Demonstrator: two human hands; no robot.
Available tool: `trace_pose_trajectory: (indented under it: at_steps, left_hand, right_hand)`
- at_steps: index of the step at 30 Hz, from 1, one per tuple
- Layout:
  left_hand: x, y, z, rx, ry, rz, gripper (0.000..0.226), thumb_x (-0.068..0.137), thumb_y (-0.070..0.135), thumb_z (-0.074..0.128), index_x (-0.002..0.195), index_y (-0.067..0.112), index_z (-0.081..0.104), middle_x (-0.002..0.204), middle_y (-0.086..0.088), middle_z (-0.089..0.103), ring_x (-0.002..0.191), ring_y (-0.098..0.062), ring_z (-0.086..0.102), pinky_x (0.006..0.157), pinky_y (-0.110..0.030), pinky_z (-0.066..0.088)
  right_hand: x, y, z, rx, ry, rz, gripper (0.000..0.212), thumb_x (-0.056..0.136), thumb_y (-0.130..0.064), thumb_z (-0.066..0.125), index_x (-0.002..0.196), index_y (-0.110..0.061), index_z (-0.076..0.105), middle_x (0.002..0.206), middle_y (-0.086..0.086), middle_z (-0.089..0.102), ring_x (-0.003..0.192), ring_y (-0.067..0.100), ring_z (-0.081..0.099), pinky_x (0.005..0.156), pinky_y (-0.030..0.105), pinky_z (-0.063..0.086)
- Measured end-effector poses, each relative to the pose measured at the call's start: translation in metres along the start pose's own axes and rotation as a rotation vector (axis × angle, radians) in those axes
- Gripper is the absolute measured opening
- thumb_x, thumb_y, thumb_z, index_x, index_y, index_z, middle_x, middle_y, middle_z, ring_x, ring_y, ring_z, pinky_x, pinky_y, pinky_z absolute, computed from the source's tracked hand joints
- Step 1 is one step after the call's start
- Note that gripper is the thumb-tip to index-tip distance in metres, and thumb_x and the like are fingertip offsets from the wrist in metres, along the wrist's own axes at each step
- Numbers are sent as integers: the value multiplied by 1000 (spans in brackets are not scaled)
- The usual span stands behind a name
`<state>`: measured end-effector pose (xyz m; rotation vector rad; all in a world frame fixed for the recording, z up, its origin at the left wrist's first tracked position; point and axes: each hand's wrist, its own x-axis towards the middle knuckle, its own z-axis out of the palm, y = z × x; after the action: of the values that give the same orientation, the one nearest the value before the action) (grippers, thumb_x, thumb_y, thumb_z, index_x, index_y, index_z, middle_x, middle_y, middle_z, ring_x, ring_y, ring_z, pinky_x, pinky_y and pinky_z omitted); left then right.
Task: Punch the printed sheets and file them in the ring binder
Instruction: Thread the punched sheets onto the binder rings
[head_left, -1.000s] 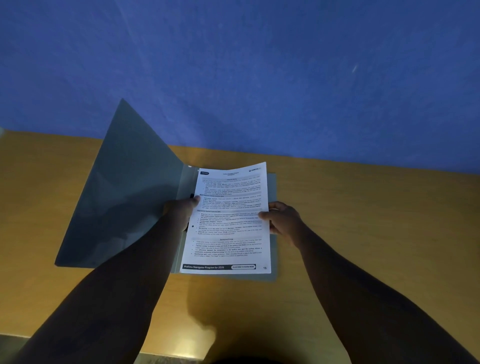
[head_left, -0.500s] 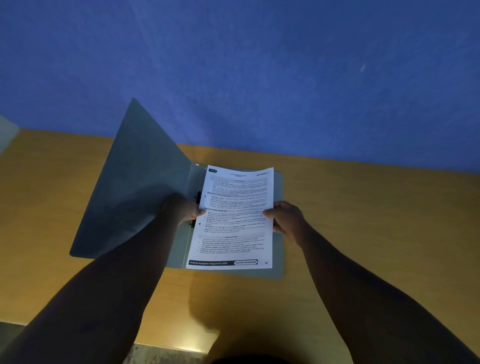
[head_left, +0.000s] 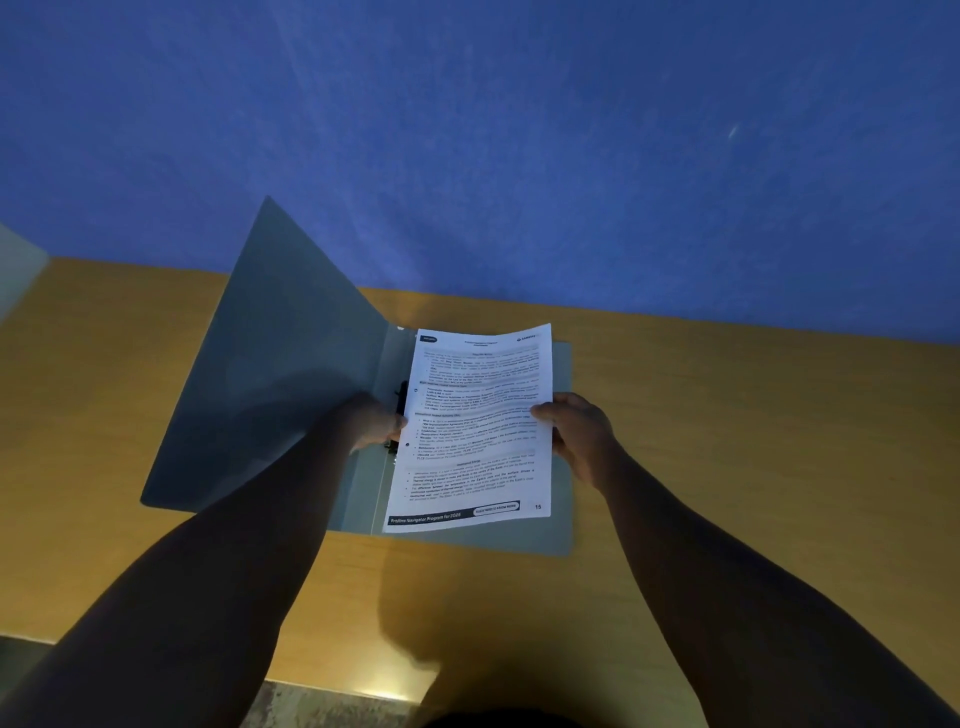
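Seen from above in dim light: 1 ring binder (head_left: 291, 374), grey, lying open on 1 yellow-brown wooden desk (head_left: 753, 441), front cover tilted up to the left against 1 blue wall (head_left: 519, 130). At the spine, 1 dark ring mechanism (head_left: 401, 391), partly hidden. Over the binder's right half, printed sheets (head_left: 475, 431) held just above the back cover; count not readable from here, only the top page on show. White paper, dense black text in short blocks with bold headings, 1 dark band along the bottom edge, page number 15 in the lower right corner, 2 punched holes visible near the left margin. Top edge bowed slightly upward, left edge sitting by the rings; whether the holes are on the rings cannot be told.

2 bare hands in frame, 1 at each side of the sheets. Left hand (head_left: 371, 423) curled at the left edge beside the rings, gripping the sheets there as far as can be made out, fingertips hidden under the paper. Right hand (head_left: 579, 431) pinching the right edge, thumb on top, fingers beneath. Both forearms reaching in from the bottom corners, casting 1 broad shadow on the desk below the binder.
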<state>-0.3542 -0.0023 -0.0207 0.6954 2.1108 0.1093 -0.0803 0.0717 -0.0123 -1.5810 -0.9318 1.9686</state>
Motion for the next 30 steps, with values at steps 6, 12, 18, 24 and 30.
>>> trace_pose_trajectory:
  at_steps: [6, 12, 18, 24, 30]
  left_hand:
    - [6, 6, 11, -340, 53, -58, 36, 93, 36, 64, 95, 0, 69, 101, -16, 74, 73, -23, 64, 72, -30, 43]
    - [15, 19, 22, -495, 77, -133, 51, 95, 32, 56, 54, 7, 40, 64, -20, 54, 77, -26, 60, 70, -30, 44]
    - [8, 26, 21, -521, -4, -173, 39, 102, 22, 50, 69, 2, 47, 66, -11, 50, 54, -19, 44, 39, -15, 37]
    - [5, 14, 15, -335, 31, -139, 43, 85, 33, 75, 104, -4, 65, 93, -11, 69, 78, -22, 61, 71, -31, 47]
    - [-16, 18, -1, 57, -39, -56, 50, 87, 36, 74, 114, -4, 63, 108, -16, 68, 90, -26, 59, 81, -33, 47]
  right_hand:
    - [-1, -2, -2, 6, -18, -11, 22, 86, -2, 65, 108, -5, 65, 105, 13, 73, 96, 32, 71, 88, 45, 58]
    - [1, -1, -6, -33, -22, 2, 22, 84, -3, 66, 106, -8, 65, 103, 11, 75, 95, 30, 72, 88, 45, 58]
    - [1, 0, -7, -45, -34, 1, 22, 84, -3, 65, 106, -8, 64, 103, 12, 74, 94, 30, 72, 84, 42, 59]
    - [3, 3, -6, -46, -32, 14, 24, 84, -4, 65, 107, -9, 65, 104, 11, 75, 95, 30, 72, 84, 42, 59]
    - [3, 5, -4, -28, -26, 44, 17, 86, 0, 63, 101, -7, 64, 104, 13, 73, 96, 31, 70, 81, 41, 58]
